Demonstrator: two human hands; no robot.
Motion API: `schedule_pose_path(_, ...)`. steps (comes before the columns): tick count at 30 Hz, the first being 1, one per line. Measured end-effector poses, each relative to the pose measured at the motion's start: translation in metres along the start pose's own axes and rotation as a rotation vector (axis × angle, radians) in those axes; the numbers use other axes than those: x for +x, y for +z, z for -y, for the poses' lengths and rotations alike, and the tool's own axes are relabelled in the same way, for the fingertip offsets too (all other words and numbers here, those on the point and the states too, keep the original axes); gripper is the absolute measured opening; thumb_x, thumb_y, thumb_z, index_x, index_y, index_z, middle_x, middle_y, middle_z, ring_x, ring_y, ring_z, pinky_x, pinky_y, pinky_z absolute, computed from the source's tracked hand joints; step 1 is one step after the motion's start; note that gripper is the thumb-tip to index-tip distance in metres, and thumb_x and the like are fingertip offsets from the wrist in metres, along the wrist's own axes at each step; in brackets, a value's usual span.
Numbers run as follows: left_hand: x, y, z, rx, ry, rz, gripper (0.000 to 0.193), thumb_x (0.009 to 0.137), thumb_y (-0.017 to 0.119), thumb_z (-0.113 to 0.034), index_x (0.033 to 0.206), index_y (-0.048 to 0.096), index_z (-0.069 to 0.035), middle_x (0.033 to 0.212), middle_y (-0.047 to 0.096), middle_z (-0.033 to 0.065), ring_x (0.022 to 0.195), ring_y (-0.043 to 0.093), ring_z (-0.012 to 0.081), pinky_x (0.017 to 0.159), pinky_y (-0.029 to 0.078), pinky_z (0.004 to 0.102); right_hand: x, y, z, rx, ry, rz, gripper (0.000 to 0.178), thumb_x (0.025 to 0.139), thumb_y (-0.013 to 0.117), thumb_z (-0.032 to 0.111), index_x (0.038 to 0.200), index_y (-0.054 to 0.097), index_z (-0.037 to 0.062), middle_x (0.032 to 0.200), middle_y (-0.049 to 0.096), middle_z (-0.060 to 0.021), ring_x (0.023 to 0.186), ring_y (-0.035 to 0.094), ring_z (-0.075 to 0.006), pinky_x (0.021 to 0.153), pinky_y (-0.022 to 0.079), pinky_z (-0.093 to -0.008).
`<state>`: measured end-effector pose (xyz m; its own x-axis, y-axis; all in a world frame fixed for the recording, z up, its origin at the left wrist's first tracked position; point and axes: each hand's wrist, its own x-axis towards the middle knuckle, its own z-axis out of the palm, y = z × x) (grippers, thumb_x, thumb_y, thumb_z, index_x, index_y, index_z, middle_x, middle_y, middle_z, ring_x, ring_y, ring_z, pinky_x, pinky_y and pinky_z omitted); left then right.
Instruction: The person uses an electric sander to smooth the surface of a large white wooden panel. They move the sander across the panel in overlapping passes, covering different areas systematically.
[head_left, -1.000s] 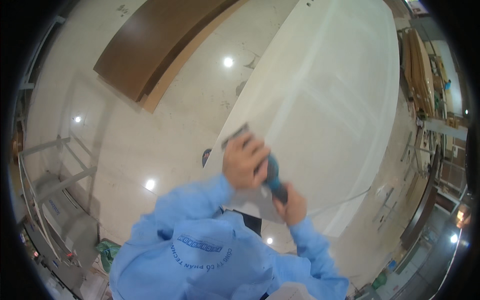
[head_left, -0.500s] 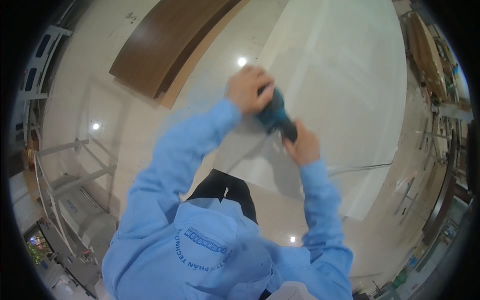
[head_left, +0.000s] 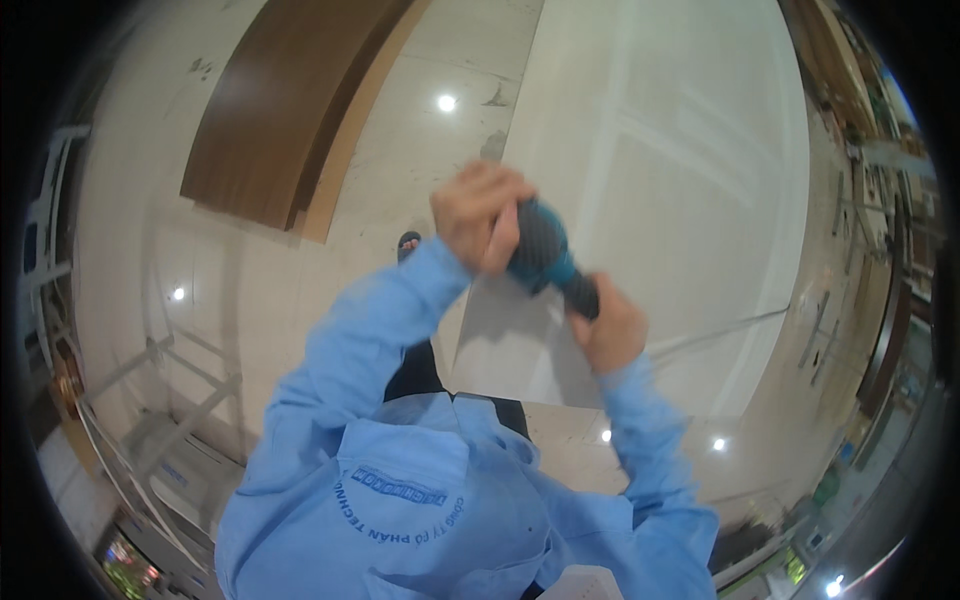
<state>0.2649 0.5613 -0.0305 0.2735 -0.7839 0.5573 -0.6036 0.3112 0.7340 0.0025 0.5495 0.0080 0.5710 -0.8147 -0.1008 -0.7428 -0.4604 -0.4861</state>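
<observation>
A teal-and-black power sander (head_left: 541,243) sits over the large pale panel (head_left: 690,250), close to its left edge. My left hand (head_left: 480,216) is closed over the sander's round head from the left. Around the black rear handle wraps my right hand (head_left: 612,325), with the thumb toward the head. The sander's underside is hidden. From beside my right hand, a dark cord (head_left: 735,325) trails rightward across the panel.
Brown wooden boards (head_left: 270,130) lie stacked at far left. A grey metal frame (head_left: 165,390) stands at near left. My foot (head_left: 408,243) shows beside the panel. Boards (head_left: 835,60) and bars (head_left: 822,335) line the right side.
My view has shifted, so the brown boards appear farther left. Both hands have carried the sander closer to the panel's left edge, keeping their hold. My foot has come into view.
</observation>
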Motion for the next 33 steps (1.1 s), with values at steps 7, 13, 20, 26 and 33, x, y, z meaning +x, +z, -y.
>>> schedule_pose_path(7,0.203,0.049,0.124,0.057,0.052,-0.087,0.026,0.09,0.057,-0.029,0.085,0.075,-0.012,0.088,0.074,0.0091,0.088,0.069,0.0318,0.076,0.055,0.0449,0.234,-0.029,-0.015,-0.272,0.053,-0.273,0.046,0.079,0.083,0.045,0.112,0.068,0.0171,0.089,0.075,-0.0171,0.09,0.072,-0.042,0.076,0.057,-0.0516)
schedule_pose_path(13,0.196,0.112,0.086,0.085,0.091,0.147,0.024,0.089,0.056,-0.028,0.091,0.077,-0.016,0.09,0.073,0.0085,0.088,0.067,0.033,0.079,0.055,0.0495,0.172,-0.052,-0.065,-0.218,0.212,-0.14,0.05,0.079,0.084,0.033,0.12,0.064,0.0128,0.096,0.074,-0.0203,0.092,0.071,-0.0429,0.078,0.057,-0.051)
schedule_pose_path(20,0.042,0.028,-0.039,-0.309,0.025,0.484,0.013,0.071,0.07,-0.015,0.082,0.072,-0.009,0.075,0.065,0.0098,0.068,0.064,0.0299,0.06,0.053,0.0412,-0.069,-0.026,0.009,-0.08,0.473,0.022,0.028,0.072,0.082,0.012,0.093,0.064,0.0123,0.085,0.069,-0.0147,0.082,0.07,-0.0389,0.071,0.056,-0.0452)
schedule_pose_path(26,0.091,0.059,0.04,-0.363,0.117,0.428,0.02,0.071,0.066,-0.006,0.089,0.076,-0.007,0.074,0.066,0.0111,0.066,0.065,0.03,0.061,0.054,0.0395,0.025,-0.03,-0.008,-0.105,0.426,-0.068,0.024,0.075,0.079,0.014,0.09,0.061,0.0118,0.081,0.066,-0.0134,0.077,0.067,-0.0395,0.064,0.052,-0.0477)
schedule_pose_path(33,0.309,0.137,0.143,-0.03,-0.04,0.527,0.042,0.095,0.05,-0.044,0.102,0.078,-0.014,0.092,0.075,0.0173,0.088,0.073,0.0371,0.081,0.056,0.045,0.256,-0.07,-0.071,-0.16,0.335,-0.309,0.028,0.079,0.077,0.029,0.102,0.069,0.0151,0.096,0.075,-0.0143,0.097,0.072,-0.038,0.083,0.057,-0.0505)
